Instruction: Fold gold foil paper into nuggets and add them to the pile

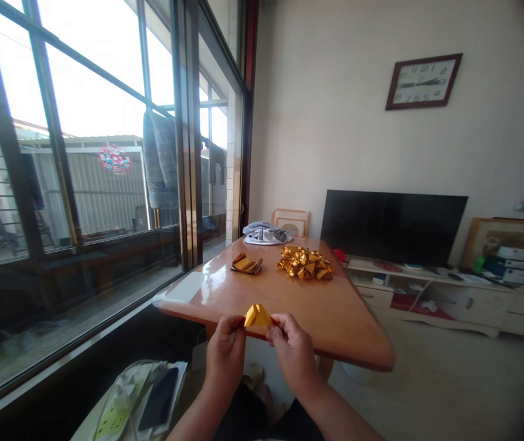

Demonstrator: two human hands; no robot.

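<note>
A piece of shiny gold foil paper [258, 315], folded to a peaked shape, is held up at the near edge of the table. My left hand [227, 343] pinches its left corner between thumb and fingers. On the other side, my right hand [290, 344] grips the right corner the same way. Beyond them on the tabletop lies a small stack of flat gold foil sheets [246, 264]. To the right of that stack sits a heap of folded gold foil pieces [305, 263].
The brown wooden table [284, 300] stands beside a large window. Folded cloth [266, 233] rests at its far end. Low on my left are a power strip [117, 407] and a phone [159, 398]. A television [393, 226] stands on a white cabinet [480, 309] at the right.
</note>
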